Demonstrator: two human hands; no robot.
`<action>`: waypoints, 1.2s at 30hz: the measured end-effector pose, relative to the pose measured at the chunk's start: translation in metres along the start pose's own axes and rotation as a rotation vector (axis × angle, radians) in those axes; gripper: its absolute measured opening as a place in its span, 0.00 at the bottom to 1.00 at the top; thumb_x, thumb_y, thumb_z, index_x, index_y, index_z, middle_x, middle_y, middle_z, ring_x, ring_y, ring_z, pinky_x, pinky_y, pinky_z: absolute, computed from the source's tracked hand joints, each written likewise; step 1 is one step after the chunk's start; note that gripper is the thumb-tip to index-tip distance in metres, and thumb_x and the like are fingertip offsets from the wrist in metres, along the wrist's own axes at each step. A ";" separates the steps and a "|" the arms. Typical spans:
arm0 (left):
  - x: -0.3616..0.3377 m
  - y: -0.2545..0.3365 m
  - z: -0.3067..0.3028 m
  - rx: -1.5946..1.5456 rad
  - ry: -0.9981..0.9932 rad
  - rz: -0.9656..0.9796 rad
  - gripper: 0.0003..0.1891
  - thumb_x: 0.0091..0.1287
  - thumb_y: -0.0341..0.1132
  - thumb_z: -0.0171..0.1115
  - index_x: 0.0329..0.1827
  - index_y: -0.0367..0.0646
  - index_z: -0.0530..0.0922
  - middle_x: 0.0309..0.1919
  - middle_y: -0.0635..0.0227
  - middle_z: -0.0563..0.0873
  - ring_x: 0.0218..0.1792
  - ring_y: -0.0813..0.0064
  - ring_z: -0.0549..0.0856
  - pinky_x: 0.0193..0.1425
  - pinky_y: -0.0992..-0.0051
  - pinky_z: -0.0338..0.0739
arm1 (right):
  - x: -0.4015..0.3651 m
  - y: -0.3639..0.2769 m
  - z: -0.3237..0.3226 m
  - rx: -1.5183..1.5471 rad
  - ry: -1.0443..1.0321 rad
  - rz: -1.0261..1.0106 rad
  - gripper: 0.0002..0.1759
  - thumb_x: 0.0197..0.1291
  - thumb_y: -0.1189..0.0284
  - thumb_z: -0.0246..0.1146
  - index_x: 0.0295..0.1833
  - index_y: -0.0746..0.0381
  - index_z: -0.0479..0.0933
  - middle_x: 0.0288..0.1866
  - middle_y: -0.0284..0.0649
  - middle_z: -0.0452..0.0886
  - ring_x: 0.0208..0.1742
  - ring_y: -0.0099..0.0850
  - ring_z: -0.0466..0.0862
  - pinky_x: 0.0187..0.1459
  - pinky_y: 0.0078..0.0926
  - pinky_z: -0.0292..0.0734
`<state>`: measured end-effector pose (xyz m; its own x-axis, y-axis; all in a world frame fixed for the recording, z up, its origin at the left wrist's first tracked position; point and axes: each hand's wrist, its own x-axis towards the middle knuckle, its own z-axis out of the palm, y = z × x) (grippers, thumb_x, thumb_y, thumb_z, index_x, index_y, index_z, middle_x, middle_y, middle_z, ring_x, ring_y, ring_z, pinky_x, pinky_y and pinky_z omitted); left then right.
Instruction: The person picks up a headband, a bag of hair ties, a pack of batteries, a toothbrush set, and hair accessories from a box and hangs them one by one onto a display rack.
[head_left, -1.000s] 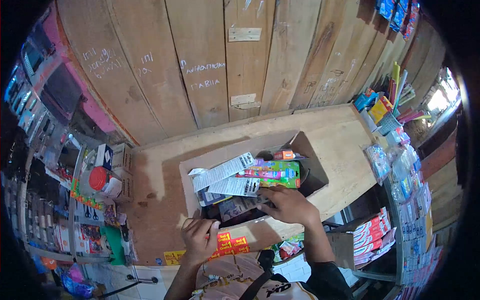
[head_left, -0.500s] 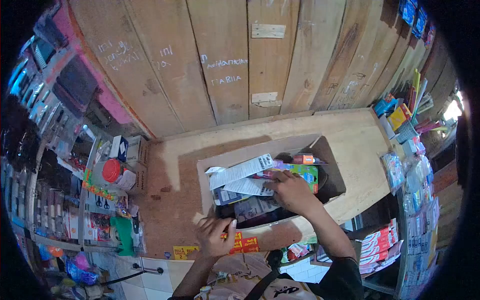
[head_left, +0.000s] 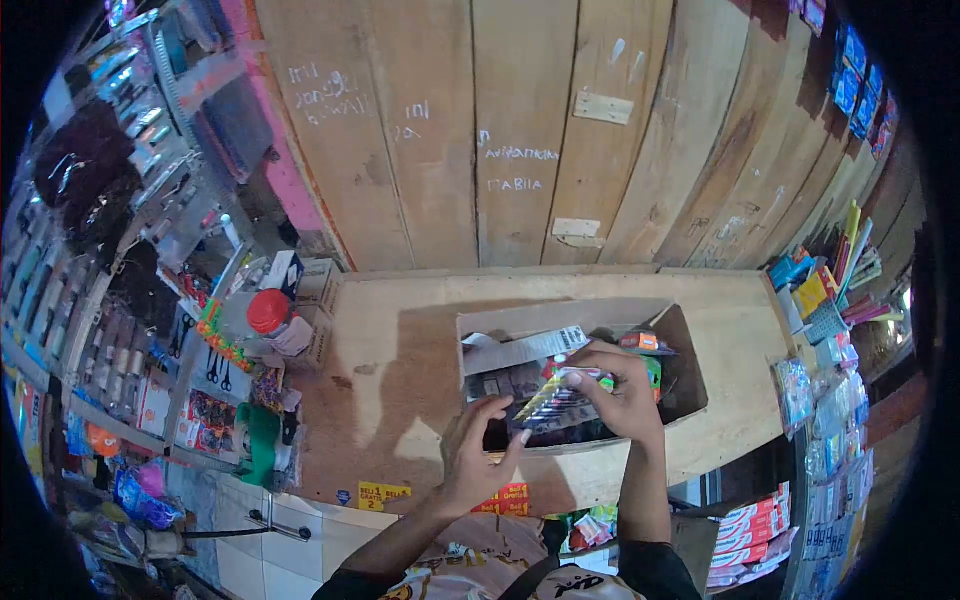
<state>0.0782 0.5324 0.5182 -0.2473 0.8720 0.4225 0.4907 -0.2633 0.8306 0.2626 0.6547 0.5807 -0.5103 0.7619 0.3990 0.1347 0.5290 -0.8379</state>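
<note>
An open cardboard box (head_left: 686,362) with packaged goods inside stands on the wooden counter. Above it, my right hand (head_left: 618,390) pinches a shiny multicoloured packet (head_left: 560,398), tilted over the box. My left hand (head_left: 483,448) is at the box's near left edge, thumb and fingers apart around the packet's lower left end, with nothing gripped. Behind the packet, a printed white paper (head_left: 525,349) lies across the box's contents. An orange-labelled package (head_left: 640,342) rests at the back right of the box.
A red-lidded jar (head_left: 267,312) and small boxes stand at the counter's left end, beside shelves of hanging goods. On the right are a basket (head_left: 826,322) of sticks and wrapped packets. A plank wall (head_left: 520,90) rises behind the counter (head_left: 370,420).
The view has shifted, so the counter appears further right. My right hand has lifted a packet from the box. My left hand has opened and moved to the packet.
</note>
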 end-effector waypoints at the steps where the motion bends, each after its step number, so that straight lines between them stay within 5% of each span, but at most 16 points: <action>1: 0.003 0.001 -0.001 0.025 0.020 0.061 0.25 0.59 0.33 0.74 0.59 0.39 0.77 0.48 0.53 0.84 0.45 0.59 0.86 0.51 0.63 0.79 | 0.003 -0.004 0.002 0.033 -0.029 0.000 0.07 0.61 0.76 0.69 0.39 0.71 0.83 0.35 0.44 0.84 0.38 0.33 0.83 0.43 0.27 0.75; 5: -0.002 -0.008 -0.002 -0.396 -0.026 -0.129 0.22 0.66 0.36 0.71 0.58 0.34 0.76 0.44 0.52 0.85 0.44 0.63 0.86 0.48 0.67 0.80 | 0.025 -0.053 0.025 0.122 -0.088 -0.132 0.06 0.59 0.77 0.69 0.38 0.70 0.84 0.34 0.44 0.84 0.38 0.32 0.84 0.42 0.29 0.76; 12: -0.006 -0.016 -0.096 -0.160 0.195 0.016 0.13 0.72 0.33 0.65 0.52 0.33 0.78 0.38 0.54 0.86 0.41 0.71 0.86 0.44 0.67 0.79 | 0.057 -0.115 0.116 0.231 -0.057 -0.204 0.03 0.56 0.80 0.70 0.36 0.69 0.85 0.35 0.44 0.85 0.40 0.33 0.85 0.45 0.28 0.77; 16: -0.010 -0.015 -0.156 -0.124 0.418 -0.012 0.10 0.71 0.30 0.64 0.50 0.34 0.78 0.37 0.59 0.86 0.42 0.72 0.85 0.45 0.70 0.78 | 0.069 -0.140 0.195 0.437 0.058 -0.179 0.25 0.57 0.78 0.71 0.61 0.67 0.77 0.51 0.43 0.82 0.49 0.30 0.82 0.53 0.28 0.77; 17: -0.011 -0.014 -0.177 -0.077 0.424 -0.004 0.09 0.71 0.27 0.62 0.50 0.34 0.78 0.37 0.60 0.85 0.41 0.73 0.85 0.45 0.71 0.77 | 0.076 -0.142 0.209 0.394 -0.039 -0.196 0.38 0.57 0.76 0.72 0.73 0.66 0.65 0.59 0.43 0.78 0.54 0.29 0.81 0.57 0.29 0.76; 21: -0.003 -0.001 -0.240 0.055 0.657 0.180 0.12 0.68 0.21 0.58 0.54 0.35 0.76 0.37 0.62 0.84 0.39 0.76 0.83 0.44 0.72 0.77 | 0.093 -0.181 0.276 0.482 -0.037 -0.305 0.50 0.54 0.76 0.73 0.79 0.65 0.54 0.63 0.48 0.74 0.59 0.32 0.78 0.58 0.30 0.76; 24: 0.007 0.020 -0.289 0.185 0.670 0.099 0.16 0.67 0.22 0.61 0.58 0.31 0.73 0.40 0.58 0.84 0.43 0.73 0.83 0.49 0.72 0.77 | 0.109 -0.228 0.310 0.600 0.057 -0.429 0.52 0.53 0.76 0.73 0.80 0.65 0.52 0.64 0.51 0.72 0.60 0.34 0.77 0.58 0.32 0.76; 27: 0.028 0.035 -0.328 0.207 0.742 0.292 0.19 0.66 0.23 0.61 0.60 0.30 0.73 0.43 0.54 0.84 0.46 0.70 0.83 0.51 0.67 0.78 | 0.127 -0.272 0.324 0.498 0.073 -0.580 0.52 0.52 0.75 0.74 0.80 0.65 0.54 0.62 0.53 0.72 0.59 0.42 0.78 0.61 0.37 0.74; 30: 0.049 0.064 -0.368 0.554 0.879 0.464 0.21 0.67 0.24 0.59 0.63 0.29 0.72 0.49 0.49 0.84 0.53 0.64 0.83 0.57 0.65 0.77 | 0.159 -0.310 0.339 0.410 0.136 -0.761 0.44 0.53 0.74 0.73 0.76 0.65 0.63 0.60 0.54 0.73 0.60 0.48 0.77 0.62 0.40 0.74; 36: 0.101 0.133 -0.440 0.452 0.878 0.420 0.21 0.69 0.24 0.55 0.65 0.29 0.71 0.54 0.49 0.83 0.60 0.60 0.81 0.65 0.66 0.72 | 0.229 -0.391 0.348 0.381 0.264 -0.950 0.43 0.52 0.67 0.73 0.71 0.71 0.66 0.59 0.58 0.74 0.60 0.51 0.78 0.63 0.40 0.73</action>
<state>-0.2497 0.4042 0.8309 -0.4127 0.0980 0.9056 0.8953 -0.1393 0.4230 -0.2023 0.4921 0.8705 -0.0588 0.1782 0.9822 -0.5220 0.8332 -0.1825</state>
